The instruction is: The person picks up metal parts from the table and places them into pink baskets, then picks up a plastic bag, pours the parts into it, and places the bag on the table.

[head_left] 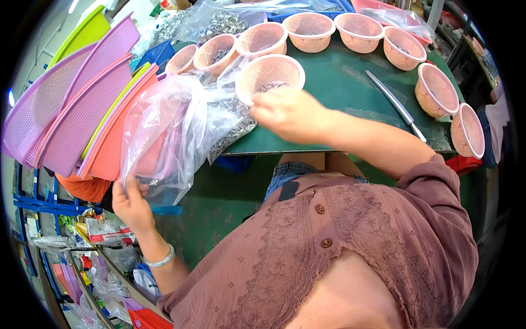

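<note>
My left hand (131, 204) is closed on the edge of a clear plastic bag (183, 118). The bag spreads up toward the table, and its far end holds many small shiny metal pieces (235, 134). Over the near rim of a round pale pink plastic basket (271, 68) is my right hand (290, 112). Its fingers are curled and a little blurred, so whatever they hold is hidden. A few metal pieces (274, 86) lie inside that basket.
More pink baskets (309, 33) stand in an arc along the green table (334, 77), some with metal pieces inside. A long silver tool with a narrow tip (395, 104) lies at right. Purple, orange and green perforated baskets (68, 109) are stacked at left. Shelves (49, 205) stand below them.
</note>
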A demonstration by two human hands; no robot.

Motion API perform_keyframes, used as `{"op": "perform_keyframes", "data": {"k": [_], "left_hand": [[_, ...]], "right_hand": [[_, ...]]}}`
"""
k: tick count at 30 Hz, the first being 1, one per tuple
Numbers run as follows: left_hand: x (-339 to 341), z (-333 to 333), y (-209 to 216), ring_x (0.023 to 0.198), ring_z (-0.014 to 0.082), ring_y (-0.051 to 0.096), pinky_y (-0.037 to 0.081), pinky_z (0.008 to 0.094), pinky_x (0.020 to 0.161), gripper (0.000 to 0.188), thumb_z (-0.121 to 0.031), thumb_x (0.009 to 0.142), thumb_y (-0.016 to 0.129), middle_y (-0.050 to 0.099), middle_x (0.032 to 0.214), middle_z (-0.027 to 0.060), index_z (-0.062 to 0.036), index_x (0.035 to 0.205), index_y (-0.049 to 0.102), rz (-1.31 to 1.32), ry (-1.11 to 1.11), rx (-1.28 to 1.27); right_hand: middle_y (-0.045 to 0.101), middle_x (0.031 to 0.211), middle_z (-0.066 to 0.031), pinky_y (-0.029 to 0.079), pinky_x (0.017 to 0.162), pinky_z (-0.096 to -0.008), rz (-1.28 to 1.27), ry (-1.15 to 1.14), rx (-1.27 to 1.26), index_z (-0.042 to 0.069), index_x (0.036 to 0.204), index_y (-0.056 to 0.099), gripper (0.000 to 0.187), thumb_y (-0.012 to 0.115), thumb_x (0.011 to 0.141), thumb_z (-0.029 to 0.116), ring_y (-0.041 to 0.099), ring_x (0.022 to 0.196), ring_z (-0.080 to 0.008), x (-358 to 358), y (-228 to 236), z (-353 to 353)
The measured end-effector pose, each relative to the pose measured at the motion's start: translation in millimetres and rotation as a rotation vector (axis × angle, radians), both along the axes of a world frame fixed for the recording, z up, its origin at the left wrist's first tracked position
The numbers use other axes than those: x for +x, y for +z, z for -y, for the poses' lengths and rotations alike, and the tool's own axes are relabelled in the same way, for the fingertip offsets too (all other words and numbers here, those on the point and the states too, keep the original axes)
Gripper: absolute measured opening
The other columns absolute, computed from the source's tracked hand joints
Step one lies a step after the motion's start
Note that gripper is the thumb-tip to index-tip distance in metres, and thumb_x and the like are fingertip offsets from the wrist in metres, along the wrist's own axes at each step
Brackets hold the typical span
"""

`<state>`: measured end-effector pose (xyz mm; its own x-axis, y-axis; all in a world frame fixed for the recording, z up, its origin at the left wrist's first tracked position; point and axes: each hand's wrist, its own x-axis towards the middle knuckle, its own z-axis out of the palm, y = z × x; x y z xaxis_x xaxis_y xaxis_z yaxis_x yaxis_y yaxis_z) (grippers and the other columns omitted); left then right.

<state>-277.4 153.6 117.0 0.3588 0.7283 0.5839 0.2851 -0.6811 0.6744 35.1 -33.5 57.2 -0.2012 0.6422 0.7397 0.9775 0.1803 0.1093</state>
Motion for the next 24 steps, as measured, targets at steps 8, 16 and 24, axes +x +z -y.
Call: {"op": "perform_keyframes", "data": {"k": [8, 16, 24], "left_hand": [[56, 55, 88, 0.094, 0.0197, 0.06, 0.048, 0.0293, 0.082, 0.024, -0.002, 0.093, 0.042, 0.062, 0.103, 0.0144, 0.0049, 0.113, 0.052, 0.454, -0.989, -0.174], [54, 58, 94, 0.11, 0.0264, 0.055, 0.043, 0.0399, 0.096, 0.037, -0.004, 0.092, 0.042, 0.056, 0.118, 0.0178, 0.0047, 0.128, 0.042, 0.378, -1.267, -0.163], [-4, 32, 67, 0.075, 0.0164, 0.051, 0.043, 0.0279, 0.068, 0.042, -0.034, 0.095, 0.043, 0.055, 0.087, 0.0084, 0.0036, 0.111, 0.054, 0.452, -0.694, -0.149]], "right_hand": [[0.014, 0.145, -0.026, 0.042, 0.09, -0.0468, -0.544, 0.027, -0.176, 0.009, 0.144, 0.011, 0.109, 0.079, 0.061, 0.027, 0.042, 0.109, -0.0451, -72, -1, -76], [0.06, 0.094, -0.0167, 0.048, 0.074, -0.0389, -1.016, 0.39, 0.169, 0.007, 0.118, 0.048, 0.046, 0.064, 0.078, 0.024, 0.061, 0.085, -0.0308, -78, 38, -142], [0.062, 0.08, -0.0019, 0.048, 0.067, -0.0265, -1.526, 1.072, 0.171, 0.003, 0.09, 0.062, 0.01, 0.061, 0.08, 0.004, 0.059, 0.075, -0.011, -79, 66, -135]]}}
